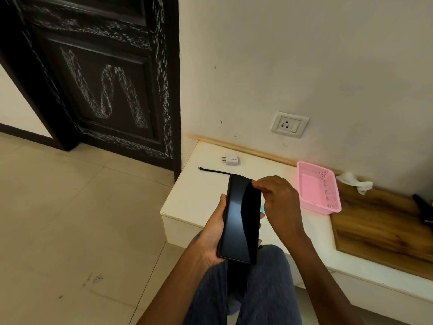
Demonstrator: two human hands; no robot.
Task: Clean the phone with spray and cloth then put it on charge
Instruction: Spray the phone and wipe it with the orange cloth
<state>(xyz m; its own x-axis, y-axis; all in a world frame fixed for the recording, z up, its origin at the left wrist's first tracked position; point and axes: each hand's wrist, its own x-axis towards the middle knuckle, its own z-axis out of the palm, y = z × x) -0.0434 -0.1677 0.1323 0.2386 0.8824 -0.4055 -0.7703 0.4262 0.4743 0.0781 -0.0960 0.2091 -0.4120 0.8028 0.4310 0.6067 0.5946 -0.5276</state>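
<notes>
Two hands on phone: left hand cradles it steady, right hand pinches its top corner (screen up); charger beyond phone.

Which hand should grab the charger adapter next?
Probably right. The left hand cradles the phone from beneath, carrying it; the right hand only pinches its top edge, so it can let go and reach the charger adapter on the white ledge.

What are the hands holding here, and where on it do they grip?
The phone. The left hand cradles its lower half from behind, fingers wrapping the long edges. The right hand pinches its top right corner.
</notes>
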